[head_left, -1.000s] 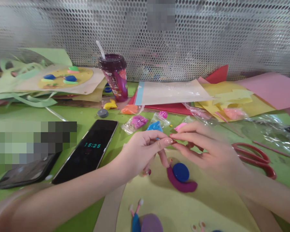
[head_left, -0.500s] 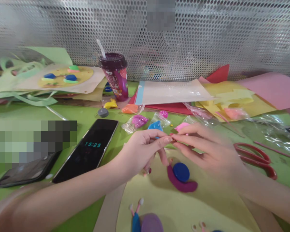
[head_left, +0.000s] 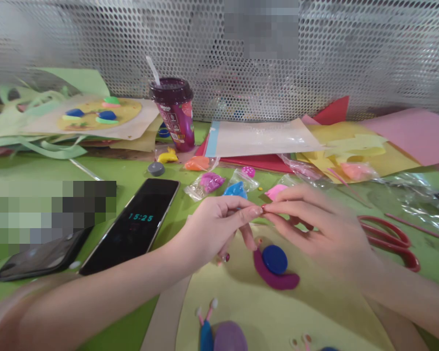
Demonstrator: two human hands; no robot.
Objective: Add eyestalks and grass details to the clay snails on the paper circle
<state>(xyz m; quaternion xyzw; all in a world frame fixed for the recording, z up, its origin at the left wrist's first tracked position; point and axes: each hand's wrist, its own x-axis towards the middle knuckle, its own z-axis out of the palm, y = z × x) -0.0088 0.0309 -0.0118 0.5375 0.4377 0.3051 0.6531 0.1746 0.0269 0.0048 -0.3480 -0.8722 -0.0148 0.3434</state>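
1 tiny reddish bit (head_left: pixel 263 208), btwn L hand (head_left: pixel 216 225) & R hand (head_left: pixel 324 222), @ fingertips

Back of right hand (head_left: pixel 324 226) blurred

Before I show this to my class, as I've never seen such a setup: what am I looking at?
No machine: these are a person's bare left hand and right hand, seen by a camera worn on the head, looking forward and down. They meet at the fingertips; anything pinched there is too small to identify. Beneath, a curved purple clay-like strip borders a round blue disc on a pale yellow sheet. The green table also holds a black phone, a purple lidded cup and red-handled scissors.
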